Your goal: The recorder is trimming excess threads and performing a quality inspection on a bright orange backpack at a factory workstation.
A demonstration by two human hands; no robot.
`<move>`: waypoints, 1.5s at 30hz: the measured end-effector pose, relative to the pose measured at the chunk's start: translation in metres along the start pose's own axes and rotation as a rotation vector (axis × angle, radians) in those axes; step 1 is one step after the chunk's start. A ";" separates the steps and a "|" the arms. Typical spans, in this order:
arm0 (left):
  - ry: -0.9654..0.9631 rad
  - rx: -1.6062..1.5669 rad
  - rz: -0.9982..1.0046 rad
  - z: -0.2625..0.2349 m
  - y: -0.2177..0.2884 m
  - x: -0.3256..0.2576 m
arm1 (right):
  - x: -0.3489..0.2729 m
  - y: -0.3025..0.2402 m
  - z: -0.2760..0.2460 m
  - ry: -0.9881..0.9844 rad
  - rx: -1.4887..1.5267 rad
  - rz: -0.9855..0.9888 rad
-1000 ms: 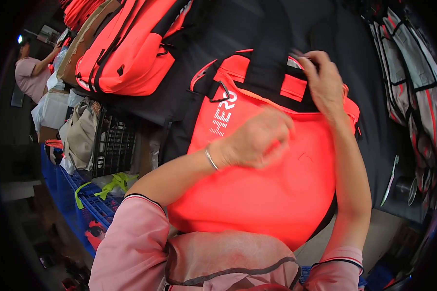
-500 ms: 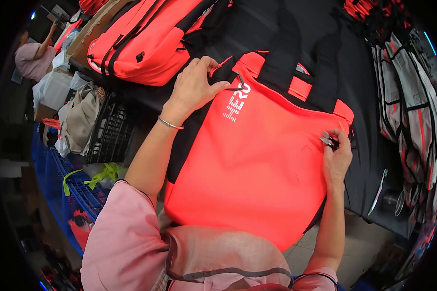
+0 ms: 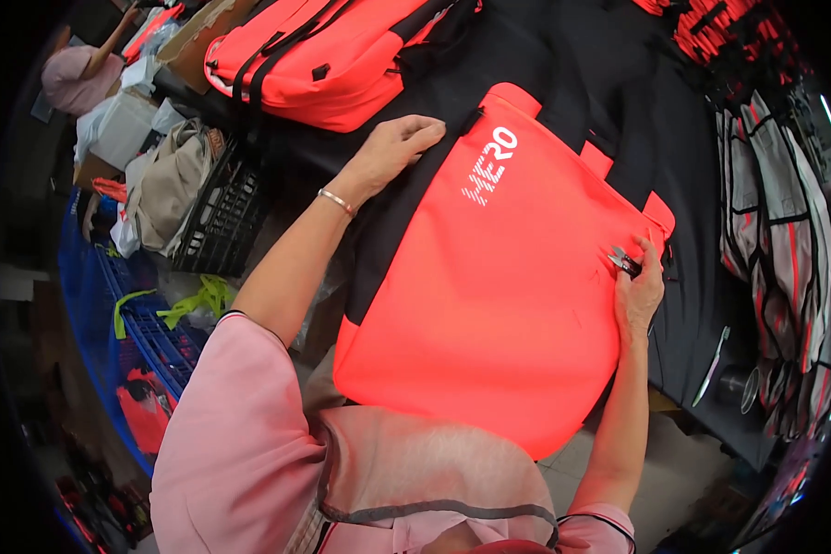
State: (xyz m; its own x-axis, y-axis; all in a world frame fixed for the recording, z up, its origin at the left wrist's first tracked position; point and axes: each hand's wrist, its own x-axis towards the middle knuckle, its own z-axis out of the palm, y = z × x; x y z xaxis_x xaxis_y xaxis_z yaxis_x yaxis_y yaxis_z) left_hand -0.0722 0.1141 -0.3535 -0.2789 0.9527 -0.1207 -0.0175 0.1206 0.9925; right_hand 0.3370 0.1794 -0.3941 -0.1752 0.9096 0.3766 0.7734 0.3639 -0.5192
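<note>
A bright orange bag [image 3: 499,295] with black straps and white lettering lies flat on a black table [image 3: 683,157], its lower part hanging over the near edge. My left hand [image 3: 392,148] rests flat on the bag's upper left corner, fingers together, a thin bracelet on the wrist. My right hand [image 3: 639,291] sits at the bag's right edge and grips small metal snips [image 3: 623,260], their tip against the orange fabric.
More orange bags [image 3: 314,55] lie on the table further back. Folded grey, orange and black pieces [image 3: 785,249] are stacked at the right. A black crate [image 3: 222,217] with beige cloth and blue crates [image 3: 148,332] stand at the left. Another person in pink [image 3: 88,74] works at far left.
The bag was turned and laid flatter. My left hand moved from its middle up to the upper left corner. My right hand dropped from the top to the right edge.
</note>
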 end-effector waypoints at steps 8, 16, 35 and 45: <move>0.163 0.215 0.034 -0.015 -0.032 -0.116 | 0.002 0.016 0.006 0.082 0.159 0.068; 0.279 0.474 0.438 0.023 -0.027 -0.149 | 0.005 -0.123 0.020 0.039 0.690 0.112; 0.438 0.540 0.692 0.038 -0.056 -0.169 | 0.023 -0.231 0.036 -0.112 0.621 0.126; 0.422 0.458 0.657 0.037 -0.047 -0.169 | 0.095 -0.214 0.046 -0.261 0.034 -0.481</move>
State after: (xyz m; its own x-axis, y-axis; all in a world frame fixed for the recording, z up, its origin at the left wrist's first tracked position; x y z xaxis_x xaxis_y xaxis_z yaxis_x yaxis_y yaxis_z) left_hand 0.0109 -0.0422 -0.3804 -0.4285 0.6979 0.5738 0.6282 -0.2264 0.7444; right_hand 0.1266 0.1971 -0.2829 -0.6527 0.6570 0.3773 0.5495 0.7533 -0.3613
